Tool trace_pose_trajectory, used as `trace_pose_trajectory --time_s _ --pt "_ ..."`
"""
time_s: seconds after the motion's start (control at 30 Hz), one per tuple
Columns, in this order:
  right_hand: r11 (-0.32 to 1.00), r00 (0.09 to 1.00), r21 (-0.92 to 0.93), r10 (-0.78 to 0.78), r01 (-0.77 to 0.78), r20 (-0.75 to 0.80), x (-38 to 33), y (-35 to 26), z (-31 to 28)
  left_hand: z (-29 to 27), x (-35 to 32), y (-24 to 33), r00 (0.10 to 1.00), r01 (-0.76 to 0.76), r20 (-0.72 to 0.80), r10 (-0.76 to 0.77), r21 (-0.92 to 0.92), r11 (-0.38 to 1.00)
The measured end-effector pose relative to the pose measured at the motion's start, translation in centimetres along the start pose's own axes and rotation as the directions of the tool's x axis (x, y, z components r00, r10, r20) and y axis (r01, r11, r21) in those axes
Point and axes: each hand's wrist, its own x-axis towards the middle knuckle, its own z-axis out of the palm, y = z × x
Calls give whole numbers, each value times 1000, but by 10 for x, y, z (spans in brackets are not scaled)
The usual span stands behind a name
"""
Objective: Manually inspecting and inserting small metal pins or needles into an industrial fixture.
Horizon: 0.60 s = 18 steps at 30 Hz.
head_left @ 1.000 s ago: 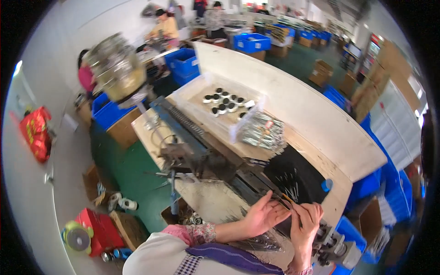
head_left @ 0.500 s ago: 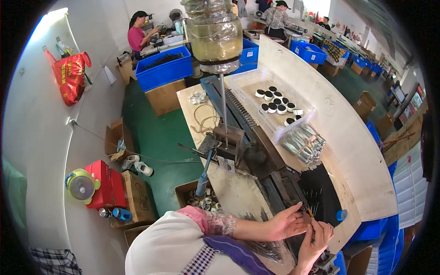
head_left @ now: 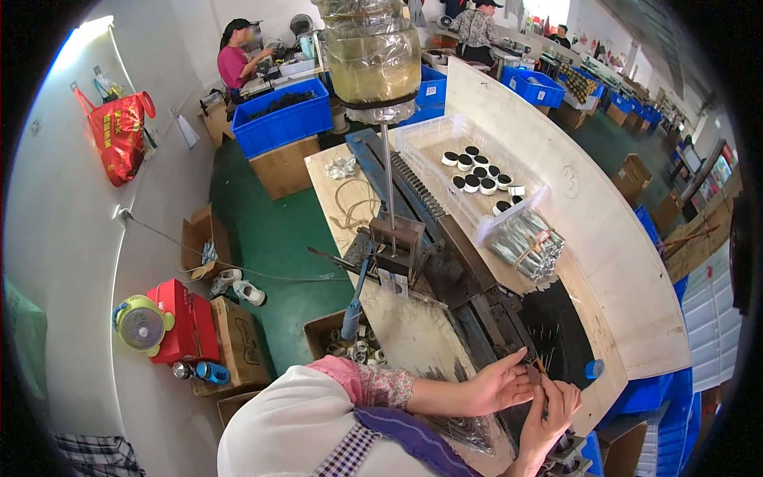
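Head view: slim orange-yellow strip (head_left: 541, 366), material unclear, pokes just past my right hand (head_left: 552, 409), fingers seemingly clamped on its near end. Long axis points away, slightly left. Right hand nearer; my left hand (head_left: 499, 388), thumb apart, fingers loosely curled, sits just left of it.

A red bag (head_left: 118, 139) is hanging on the wall (head_left: 171, 71).
A green-rimmed fan (head_left: 143, 323) is standing beside a red box (head_left: 184, 322), pale shoes (head_left: 249, 293) are lying on the green floor (head_left: 262, 230), a blue bin (head_left: 282, 129) of dark pieces (head_left: 282, 102) is resting on a cardboard box (head_left: 288, 168), and a co-worker (head_left: 234, 57) in a pink top (head_left: 231, 68) is facing a cluttered table (head_left: 274, 82).
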Motion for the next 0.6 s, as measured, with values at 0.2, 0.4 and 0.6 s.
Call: trace_pose_trajectory --time_s 0.2,0.4,0.6 --pt "1000 1000 5 2 -2 -8 -1 1 0 -6 3 0 996 6 85 -3 -28 1000" --pt "1000 1000 8 12 -12 -10 -2 2 -1 -6 4 0 998 4 70 -3 -28 1000" --pt "1000 1000 16 16 -16 -12 -3 2 -2 -6 3 0 998 -2 65 4 -36 999"
